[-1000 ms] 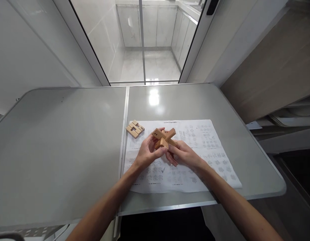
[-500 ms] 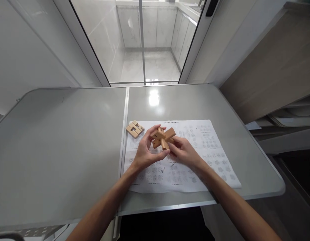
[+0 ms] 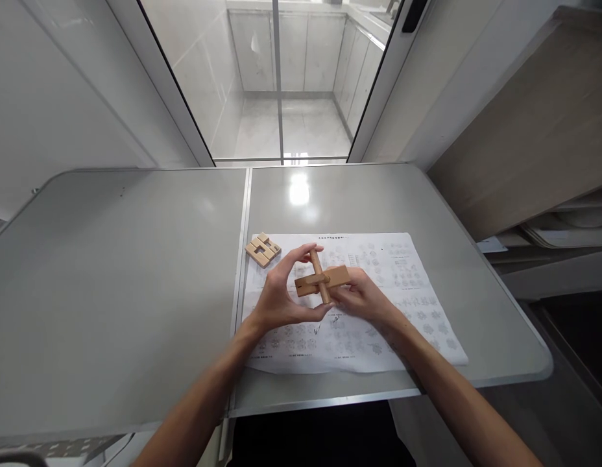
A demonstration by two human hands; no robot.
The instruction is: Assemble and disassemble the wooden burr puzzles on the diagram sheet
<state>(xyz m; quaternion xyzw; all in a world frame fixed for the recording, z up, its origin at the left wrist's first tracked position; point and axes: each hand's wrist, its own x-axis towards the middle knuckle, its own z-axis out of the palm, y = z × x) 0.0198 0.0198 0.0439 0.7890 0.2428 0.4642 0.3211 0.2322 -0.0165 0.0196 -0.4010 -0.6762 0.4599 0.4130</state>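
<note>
A wooden interlocking puzzle (image 3: 337, 277), made of crossed blocks, is held above the printed sheet between both hands. My left hand (image 3: 281, 295) pinches the ends of its crossing bar, index finger at the far end and thumb at the near end. On the other side, my right hand (image 3: 362, 295) grips the right-hand block from below and behind; part of its fingers is hidden by the wood. Apart from the hands, several notched wooden pieces (image 3: 263, 257) lie side by side at the sheet's upper left corner, one bearing a dark number.
The white sheet (image 3: 427, 337), printed with small diagrams, lies flat on the grey folding table (image 3: 135, 292). A metal seam (image 3: 243, 227) runs across the table left of the sheet. Behind stands a glass door (image 3: 311, 123); shelves (image 3: 564, 227) are at the right.
The wooden puzzle has been turned in the hands, so its bar now points more away from me and its numbered face no longer shows. The loose pieces stay put.
</note>
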